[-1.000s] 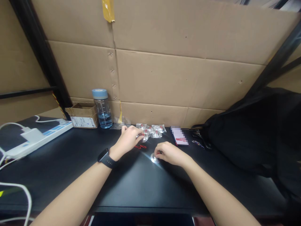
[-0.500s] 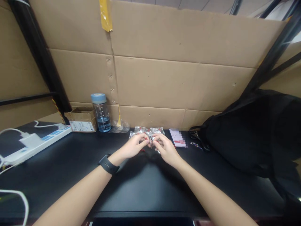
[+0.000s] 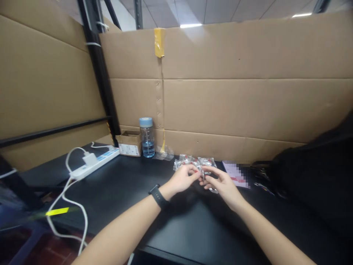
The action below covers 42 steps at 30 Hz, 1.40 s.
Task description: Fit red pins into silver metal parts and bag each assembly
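My left hand (image 3: 182, 178) and my right hand (image 3: 223, 182) meet above the black table (image 3: 116, 191), fingertips pinched together on a small clear and red part (image 3: 202, 174) held between them. A black watch sits on my left wrist. Just behind the hands lies a heap of small clear plastic bags with red pieces (image 3: 193, 162). What exactly the fingers hold is too small to make out well.
A water bottle with a blue cap (image 3: 146, 137) and a small cardboard box (image 3: 129, 143) stand at the cardboard wall. A white power strip (image 3: 95, 162) with cables lies at the left. A black bag (image 3: 314, 173) fills the right side; a card (image 3: 235, 173) lies beside it.
My hands came together from the table top and now pinch one small part between them. The view swung to the left, so the bottle and hands sit further right in the picture.
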Each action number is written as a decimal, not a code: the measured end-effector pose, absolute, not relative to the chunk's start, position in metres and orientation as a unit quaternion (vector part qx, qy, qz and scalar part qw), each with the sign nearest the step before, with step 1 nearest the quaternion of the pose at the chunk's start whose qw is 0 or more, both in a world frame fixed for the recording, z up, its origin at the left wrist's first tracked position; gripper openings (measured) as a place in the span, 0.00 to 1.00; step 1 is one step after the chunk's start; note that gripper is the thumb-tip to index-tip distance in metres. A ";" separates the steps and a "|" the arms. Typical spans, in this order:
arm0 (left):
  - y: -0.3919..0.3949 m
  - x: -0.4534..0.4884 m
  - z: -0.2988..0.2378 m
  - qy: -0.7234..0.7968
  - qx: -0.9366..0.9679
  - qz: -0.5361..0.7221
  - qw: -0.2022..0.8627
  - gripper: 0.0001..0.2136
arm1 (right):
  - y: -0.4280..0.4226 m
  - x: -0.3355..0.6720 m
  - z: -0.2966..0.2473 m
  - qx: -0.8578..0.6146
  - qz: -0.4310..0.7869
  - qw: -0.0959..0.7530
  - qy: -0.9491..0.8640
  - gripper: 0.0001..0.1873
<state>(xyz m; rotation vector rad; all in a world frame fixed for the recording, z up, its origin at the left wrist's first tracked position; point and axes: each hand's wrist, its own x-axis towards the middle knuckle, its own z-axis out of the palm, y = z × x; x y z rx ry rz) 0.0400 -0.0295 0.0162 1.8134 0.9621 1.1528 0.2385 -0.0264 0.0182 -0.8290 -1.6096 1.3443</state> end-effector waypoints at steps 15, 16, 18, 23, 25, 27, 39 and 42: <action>0.000 -0.079 0.024 0.695 0.683 0.195 -0.111 0.18 | -0.013 0.254 0.023 -0.380 0.437 0.460 -0.673 0.30; 0.003 -0.087 0.019 0.709 0.669 0.190 -0.117 0.18 | -0.012 0.256 0.023 -0.380 0.434 0.460 -0.675 0.30; 0.006 -0.096 0.011 0.731 0.641 0.188 -0.136 0.14 | -0.010 0.257 0.023 -0.381 0.428 0.459 -0.679 0.30; 0.009 -0.096 0.011 0.755 0.597 0.198 -0.186 0.15 | -0.006 0.260 0.023 -0.392 0.411 0.465 -0.679 0.30; 0.007 -0.095 0.017 0.756 0.587 0.207 -0.202 0.16 | -0.005 0.263 0.025 -0.388 0.404 0.475 -0.679 0.30; 0.005 -0.094 0.023 0.748 0.591 0.214 -0.213 0.15 | -0.003 0.265 0.027 -0.384 0.392 0.490 -0.677 0.30; 0.011 -0.084 0.008 0.715 0.634 0.187 -0.225 0.14 | -0.001 0.269 0.029 -0.385 0.377 0.497 -0.680 0.29; 0.007 -0.081 0.020 0.715 0.624 0.204 -0.240 0.15 | -0.001 0.270 0.029 -0.384 0.374 0.499 -0.681 0.29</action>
